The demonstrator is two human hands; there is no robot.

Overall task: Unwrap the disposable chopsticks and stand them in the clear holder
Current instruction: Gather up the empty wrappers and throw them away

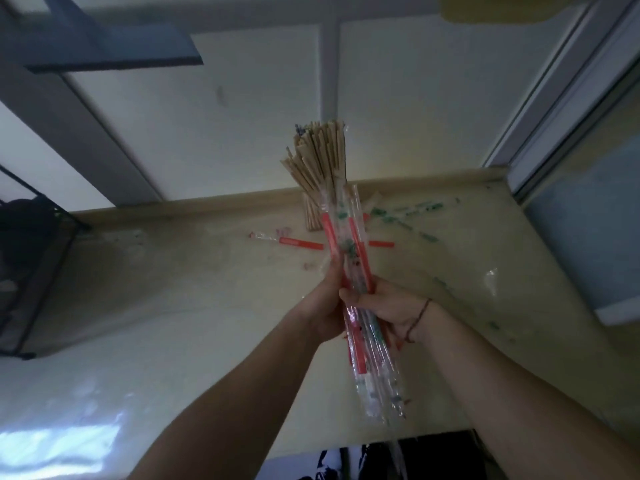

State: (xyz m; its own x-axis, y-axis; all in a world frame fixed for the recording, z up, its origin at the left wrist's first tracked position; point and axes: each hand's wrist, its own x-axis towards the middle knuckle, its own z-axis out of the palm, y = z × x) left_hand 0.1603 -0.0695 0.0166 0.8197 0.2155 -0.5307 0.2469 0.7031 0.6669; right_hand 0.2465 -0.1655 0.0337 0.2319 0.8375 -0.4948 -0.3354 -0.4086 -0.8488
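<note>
While both hands, left hand point(327, 299) and right hand point(384, 306), grip a bundle of wrapped chopsticks point(353, 271) above the tabletop point(173, 271), the clear holder point(313, 214) at the far edge contains bare chopsticks point(317, 157).

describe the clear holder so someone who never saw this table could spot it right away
Look along the back edge of the pale yellowish table, where it meets the white wall. The clear holder stands there upright, partly hidden behind the wrapped bundle gripped by both hands. Unlike the flat red and green printed plastic wrappers lying around it, it holds bare wooden chopsticks fanning out above.
</note>
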